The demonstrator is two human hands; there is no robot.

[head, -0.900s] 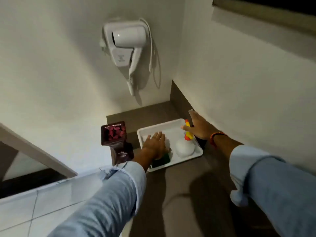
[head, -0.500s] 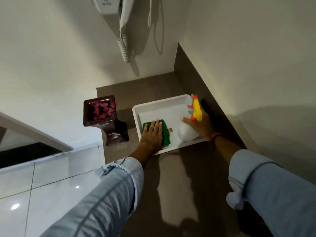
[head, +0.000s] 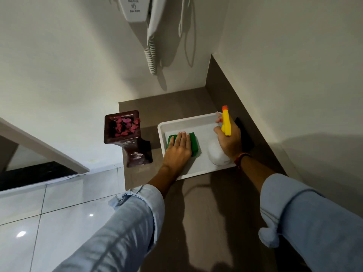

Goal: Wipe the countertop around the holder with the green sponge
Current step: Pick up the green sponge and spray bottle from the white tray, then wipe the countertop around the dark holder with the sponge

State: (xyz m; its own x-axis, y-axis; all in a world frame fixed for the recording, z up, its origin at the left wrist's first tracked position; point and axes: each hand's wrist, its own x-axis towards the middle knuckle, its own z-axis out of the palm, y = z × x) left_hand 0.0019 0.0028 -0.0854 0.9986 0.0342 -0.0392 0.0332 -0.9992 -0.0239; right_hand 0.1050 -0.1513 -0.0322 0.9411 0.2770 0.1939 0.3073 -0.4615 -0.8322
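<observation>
The green sponge (head: 193, 141) lies inside the white tray (head: 163, 143), flat under the left hand (head: 179, 149); the fingers are extended, held together and pressed on top of it, not curled around it. The right hand (head: 228, 141) is wrapped around a white spray bottle (head: 216, 155) with a yellow trigger head (head: 226, 122), also in the tray. The tray sits on the brown countertop (head: 206, 203) in the wall corner. A dark holder (head: 129, 137) with red petals stands just beside the tray's left wall. A black object (head: 244, 134) lies between tray and backsplash. A hair dryer (head: 151, 26) hangs above.
</observation>
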